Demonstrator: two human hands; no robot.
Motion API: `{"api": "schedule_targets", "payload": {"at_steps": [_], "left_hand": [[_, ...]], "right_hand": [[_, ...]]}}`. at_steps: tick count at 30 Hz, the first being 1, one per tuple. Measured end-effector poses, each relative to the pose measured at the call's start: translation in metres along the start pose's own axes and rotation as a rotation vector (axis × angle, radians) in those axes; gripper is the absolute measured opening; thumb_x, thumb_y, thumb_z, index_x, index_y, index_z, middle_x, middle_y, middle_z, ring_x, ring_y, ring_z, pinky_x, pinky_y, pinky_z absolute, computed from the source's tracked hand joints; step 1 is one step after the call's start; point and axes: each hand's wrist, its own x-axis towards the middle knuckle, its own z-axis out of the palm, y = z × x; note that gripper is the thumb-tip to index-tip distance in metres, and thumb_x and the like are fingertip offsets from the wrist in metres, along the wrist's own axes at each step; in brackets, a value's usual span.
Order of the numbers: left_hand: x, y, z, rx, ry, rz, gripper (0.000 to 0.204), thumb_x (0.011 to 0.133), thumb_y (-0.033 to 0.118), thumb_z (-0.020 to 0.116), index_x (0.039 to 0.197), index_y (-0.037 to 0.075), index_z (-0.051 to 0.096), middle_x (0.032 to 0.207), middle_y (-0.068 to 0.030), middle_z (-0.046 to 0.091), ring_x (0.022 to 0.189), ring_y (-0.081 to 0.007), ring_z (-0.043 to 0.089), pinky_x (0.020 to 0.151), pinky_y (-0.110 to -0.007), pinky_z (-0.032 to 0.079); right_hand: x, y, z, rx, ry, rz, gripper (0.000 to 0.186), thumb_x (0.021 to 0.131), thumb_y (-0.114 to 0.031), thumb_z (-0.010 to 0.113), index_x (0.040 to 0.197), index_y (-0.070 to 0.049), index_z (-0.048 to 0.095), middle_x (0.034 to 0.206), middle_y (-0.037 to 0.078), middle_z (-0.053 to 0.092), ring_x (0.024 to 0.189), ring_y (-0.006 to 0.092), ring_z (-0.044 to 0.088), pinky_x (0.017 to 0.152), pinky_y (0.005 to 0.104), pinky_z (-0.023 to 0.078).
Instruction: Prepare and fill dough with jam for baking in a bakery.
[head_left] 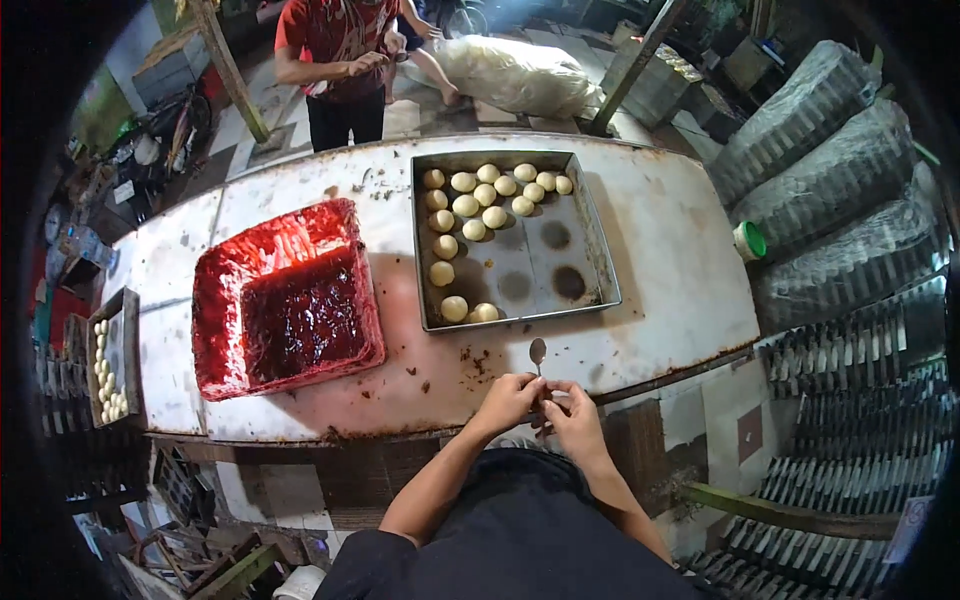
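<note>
A small metal spoon points away from me over the front edge of the table, its bowl up and its handle running down between my hands. My left hand is closed, with the fingertips pinched at the spoon's handle. Right beside it, my right hand is also closed, fingers bent inward. Something small and dark shows between the two hands, too hidden to name. Just beyond the spoon is a square metal tray with round pale dough balls along its left and far sides.
A red tub of dark red, glossy filling stands left of the tray. Another tray of dough balls is at the far left. Across the table stands a person. Plastic-wrapped stacks and a green-lidded container are at right.
</note>
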Motion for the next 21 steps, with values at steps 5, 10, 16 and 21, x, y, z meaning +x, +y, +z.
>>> {"api": "schedule_targets", "payload": {"at_steps": [5,10,16,21], "left_hand": [[-0.014,-0.028,-0.022,-0.325,0.062,-0.110,0.030,0.103,0.023,0.052,0.100,-0.001,0.069,0.076,-0.0122,0.071,0.067,-0.0191,0.069,0.063,-0.035,0.057],[-0.030,-0.041,-0.047,-0.206,0.156,-0.159,0.031,0.106,0.025,0.048,0.100,0.001,0.068,0.071,-0.0027,0.058,0.058,-0.0121,0.056,0.051,-0.031,0.050],[-0.068,-0.023,-0.045,-0.277,0.341,-0.218,0.030,0.107,0.025,0.046,0.104,0.003,0.067,0.072,-0.0007,0.058,0.055,-0.0090,0.051,0.048,-0.026,0.043],[-0.082,-0.014,0.003,-0.516,0.540,-0.246,0.028,0.109,0.026,0.046,0.108,0.006,0.066,0.074,0.0030,0.055,0.057,-0.0055,0.046,0.048,-0.023,0.036]], "right_hand": [[-0.007,-0.005,0.003,-0.351,0.021,0.040,0.023,0.095,-0.011,0.066,0.113,0.003,0.067,0.097,0.013,0.075,0.091,0.0174,0.070,0.078,0.0329,0.056],[0.028,-0.045,0.023,-0.635,-0.086,-0.260,0.021,0.094,-0.010,0.066,0.108,0.005,0.070,0.096,0.018,0.075,0.087,0.0231,0.073,0.077,0.0336,0.056],[0.062,-0.048,0.029,-0.625,-0.362,-0.350,0.023,0.094,-0.013,0.065,0.110,0.003,0.069,0.099,0.022,0.073,0.093,0.0314,0.073,0.082,0.0395,0.056],[0.081,-0.026,0.013,-0.598,-0.600,-0.403,0.020,0.092,-0.012,0.065,0.105,0.002,0.073,0.099,0.022,0.073,0.094,0.0336,0.072,0.084,0.0391,0.055]]}}
